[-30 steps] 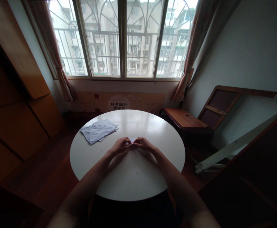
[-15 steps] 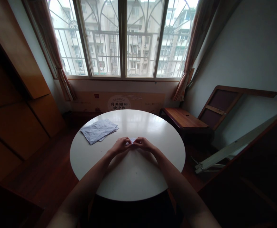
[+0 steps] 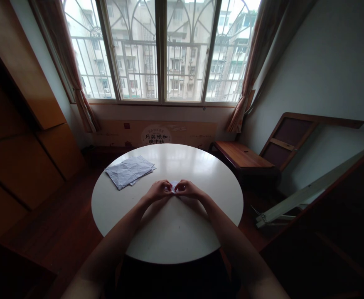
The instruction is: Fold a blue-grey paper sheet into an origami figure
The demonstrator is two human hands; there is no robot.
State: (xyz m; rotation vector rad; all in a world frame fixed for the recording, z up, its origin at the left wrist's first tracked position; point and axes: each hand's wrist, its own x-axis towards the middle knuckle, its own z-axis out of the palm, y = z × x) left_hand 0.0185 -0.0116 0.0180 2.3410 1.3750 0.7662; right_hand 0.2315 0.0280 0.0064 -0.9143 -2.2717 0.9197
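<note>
Over the middle of the round white table (image 3: 172,232), my left hand (image 3: 159,190) and my right hand (image 3: 188,189) meet with curled fingers. Between them they pinch a small piece of white paper (image 3: 175,185), one hand on each side. My fingers cover most of it, so its exact shape is hidden. To the left, a short stack of creased paper sheets (image 3: 127,171) lies flat on the table, apart from both hands.
A low wooden bench (image 3: 244,154) stands beyond the table's right edge, with a wooden frame (image 3: 283,141) leaning by the wall. A printed cardboard box (image 3: 182,132) lies below the barred window (image 3: 160,54). Wooden cabinets (image 3: 23,166) line the left side.
My fingers have shifted slightly on the small paper, and the fingertips have come a little closer together. The stack of sheets has not moved.
</note>
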